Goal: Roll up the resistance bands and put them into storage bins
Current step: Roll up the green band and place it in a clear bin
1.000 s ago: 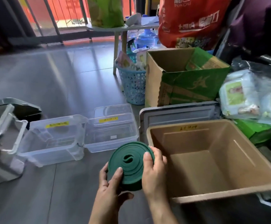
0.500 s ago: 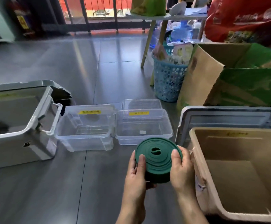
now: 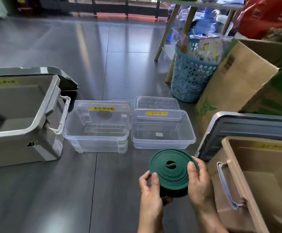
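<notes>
A dark green resistance band [image 3: 170,170], rolled into a flat coil, is held above the floor in front of me. My left hand [image 3: 151,190] grips its left edge, thumb on top. My right hand [image 3: 199,184] grips its right edge, thumb on the coil's face. Just beyond the coil stand two clear plastic bins with yellow labels, one on the left [image 3: 79,132] and one on the right [image 3: 189,130]. A grey bin [image 3: 41,115] stands open at the far left. A tan bin [image 3: 226,148] stands open at the right.
A grey lid [image 3: 254,125] leans behind the tan bin. A clear lid [image 3: 157,102] lies behind the right clear bin. A blue mesh basket [image 3: 189,78], a cardboard box [image 3: 237,81] and table legs [image 3: 166,31] crowd the far right. Dark tiled floor [image 3: 52,199] lies around.
My view has swung left, bringing the grey bin into sight. Both hands keep hold of the rolled green band, which now sits closer to the clear bins.
</notes>
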`<state>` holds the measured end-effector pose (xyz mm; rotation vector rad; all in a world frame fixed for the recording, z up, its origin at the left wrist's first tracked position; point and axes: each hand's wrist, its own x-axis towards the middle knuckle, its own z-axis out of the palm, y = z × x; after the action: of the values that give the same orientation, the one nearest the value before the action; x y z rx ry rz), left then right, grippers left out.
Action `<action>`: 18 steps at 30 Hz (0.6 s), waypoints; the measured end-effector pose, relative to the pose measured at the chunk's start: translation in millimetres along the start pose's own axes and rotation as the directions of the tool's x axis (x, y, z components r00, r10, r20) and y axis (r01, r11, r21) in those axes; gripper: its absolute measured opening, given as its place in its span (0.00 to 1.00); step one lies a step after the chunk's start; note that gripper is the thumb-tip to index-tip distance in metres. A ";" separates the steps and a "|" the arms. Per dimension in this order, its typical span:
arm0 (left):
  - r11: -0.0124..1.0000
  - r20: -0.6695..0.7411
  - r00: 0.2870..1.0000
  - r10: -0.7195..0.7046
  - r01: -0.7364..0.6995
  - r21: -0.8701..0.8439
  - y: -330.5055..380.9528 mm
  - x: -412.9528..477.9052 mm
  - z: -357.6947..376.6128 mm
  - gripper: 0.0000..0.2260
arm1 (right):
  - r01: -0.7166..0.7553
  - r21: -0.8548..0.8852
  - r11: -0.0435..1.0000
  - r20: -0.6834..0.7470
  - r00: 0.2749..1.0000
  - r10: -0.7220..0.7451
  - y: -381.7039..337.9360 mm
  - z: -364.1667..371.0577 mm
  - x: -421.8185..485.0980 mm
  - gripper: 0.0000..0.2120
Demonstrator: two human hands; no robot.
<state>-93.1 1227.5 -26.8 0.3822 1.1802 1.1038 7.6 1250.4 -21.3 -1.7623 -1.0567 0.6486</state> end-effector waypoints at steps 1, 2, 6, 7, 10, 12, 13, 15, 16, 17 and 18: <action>0.999 0.039 0.999 -0.008 0.009 -0.041 1.1 2.3 0.0 0.09 | -0.002 -0.025 1.000 0.018 1.000 0.002 -2.8 1.3 4.9 0.15; 0.997 0.087 0.996 -0.003 0.010 -0.080 3.4 6.5 0.6 0.15 | -0.004 -0.051 0.999 0.029 1.000 0.006 -7.6 2.5 12.0 0.14; 0.996 0.269 0.960 0.072 -0.056 -0.065 34.8 22.0 15.6 0.29 | 0.020 -0.116 0.993 0.003 1.000 -0.020 -47.8 1.2 51.5 0.12; 0.995 0.288 0.952 0.105 -0.101 -0.028 48.1 25.6 20.9 0.28 | 0.025 -0.124 0.992 -0.015 1.000 -0.027 -63.4 0.9 59.4 0.13; 0.951 0.273 0.946 0.175 -0.234 0.203 85.5 35.5 33.0 0.28 | 0.040 -0.144 0.989 -0.069 0.996 -0.050 -101.5 -0.8 72.7 0.13; 0.884 0.289 0.931 0.224 -0.319 0.341 101.5 46.4 33.5 0.25 | 0.041 -0.170 0.985 -0.072 0.996 -0.054 -114.6 2.4 80.4 0.13; 0.862 0.306 0.919 0.250 -0.355 0.363 104.7 54.0 32.2 0.24 | 0.037 -0.182 0.983 -0.062 0.997 -0.049 -116.7 5.8 85.3 0.13; 0.837 0.315 0.913 0.260 -0.376 0.397 103.6 67.4 27.0 0.24 | 0.011 -0.206 0.978 -0.030 0.999 -0.017 -111.0 14.6 96.5 0.13; 0.829 0.310 0.917 0.251 -0.370 0.420 103.0 72.2 24.1 0.24 | -0.006 -0.205 0.979 -0.009 1.000 0.004 -103.7 20.7 102.1 0.14; 0.827 0.305 0.923 0.236 -0.356 0.435 101.9 76.9 21.6 0.25 | -0.020 -0.190 0.982 0.012 1.000 0.022 -94.3 27.3 107.4 0.14; 0.831 0.297 0.931 0.210 -0.330 0.447 100.2 82.5 19.7 0.26 | -0.044 -0.170 0.985 0.030 0.998 0.049 -83.9 33.4 111.1 0.14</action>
<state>-126.9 1348.6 10.8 1.0825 1.2067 0.9518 4.1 1377.5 44.4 -1.9333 -1.1247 0.6353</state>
